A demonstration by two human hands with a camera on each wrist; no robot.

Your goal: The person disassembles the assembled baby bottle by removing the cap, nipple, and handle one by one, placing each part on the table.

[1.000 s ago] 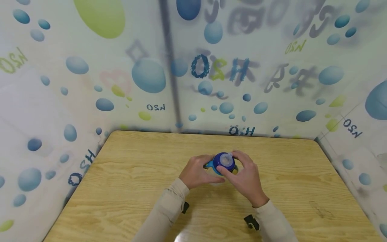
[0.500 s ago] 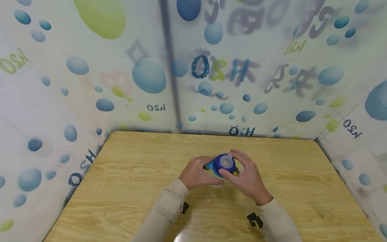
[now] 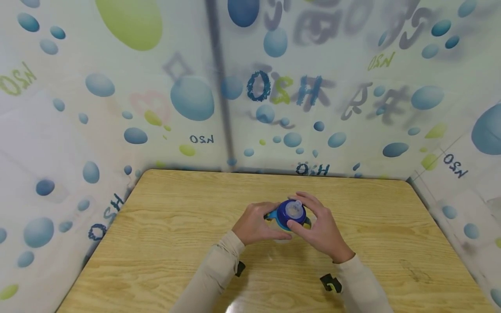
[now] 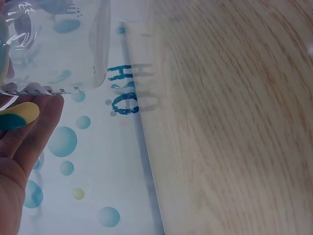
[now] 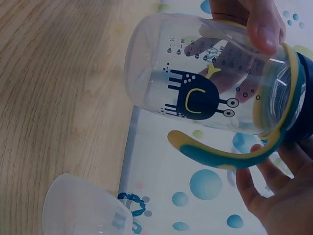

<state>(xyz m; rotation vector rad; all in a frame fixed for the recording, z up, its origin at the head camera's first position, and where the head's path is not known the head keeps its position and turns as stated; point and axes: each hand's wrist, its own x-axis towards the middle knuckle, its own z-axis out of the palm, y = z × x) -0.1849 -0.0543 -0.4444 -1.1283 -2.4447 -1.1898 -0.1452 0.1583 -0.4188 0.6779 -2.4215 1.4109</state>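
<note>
Both hands hold a clear baby bottle [image 5: 161, 63] above the table, with its dark blue collar [image 3: 283, 216] and clear teat [image 3: 294, 209] facing up. My left hand [image 3: 254, 224] grips the bottle's body; its thumb presses the clear wall in the right wrist view. Around the collar curl the fingers and thumb of my right hand [image 3: 322, 228]. A teal and yellow side handle [image 5: 220, 156] curves out beside the right fingers. Printed on the body are a dark cartoon monster [image 5: 198, 95] and measuring marks. The left wrist view shows the bottle's base [image 4: 93, 44].
A translucent cap [image 5: 83, 210] stands on the wooden table [image 3: 176, 226] in the right wrist view. Walls [image 3: 156, 87] with blue and green drop prints enclose the table's back and sides. Dark straps [image 3: 330, 282] hang by the sleeves.
My right hand has turned slightly on the collar, its wrist shifting right. The collar and teat have moved a little to the right. My left hand stays almost where it was.
</note>
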